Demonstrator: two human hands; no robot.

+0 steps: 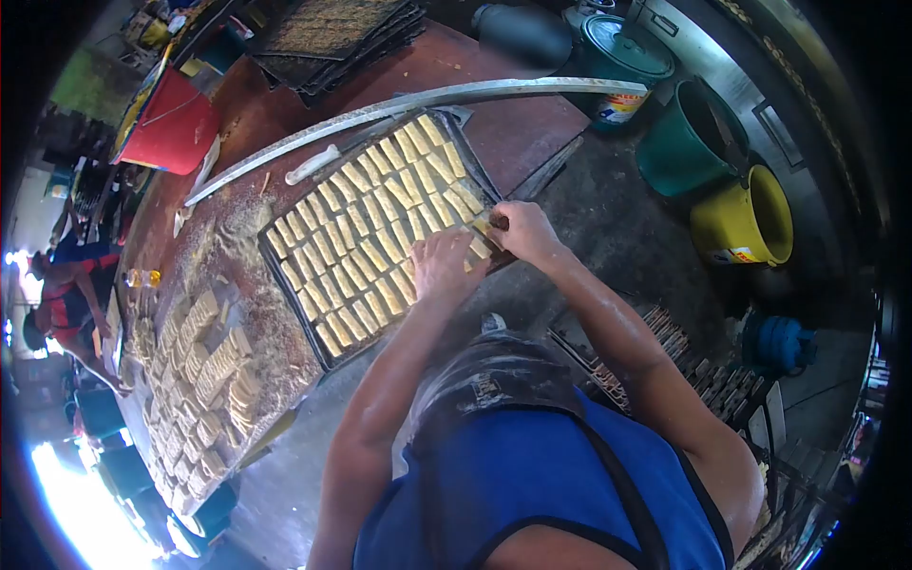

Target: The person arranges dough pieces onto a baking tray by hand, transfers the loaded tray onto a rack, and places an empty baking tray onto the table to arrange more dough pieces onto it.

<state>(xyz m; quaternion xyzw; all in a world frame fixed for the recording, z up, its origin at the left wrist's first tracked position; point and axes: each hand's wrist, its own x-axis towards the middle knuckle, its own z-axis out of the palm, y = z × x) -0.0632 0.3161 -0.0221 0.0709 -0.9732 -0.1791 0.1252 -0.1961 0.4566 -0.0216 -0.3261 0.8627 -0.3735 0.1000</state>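
A dark baking tray lies tilted across my view, filled with rows of pale dough strips. Over the tray's near right part is my left hand, its fingers apart and resting on or just above the strips. At the tray's right corner, my right hand has its fingers curled in beside the last strips. Something small and brown shows at its fingertips, too small to name.
Stacks of cut dough pieces sit on the floured table at left. A long metal bar lies behind the tray. A red bucket, dark trays, green bin and yellow bucket stand around. Another person is at far left.
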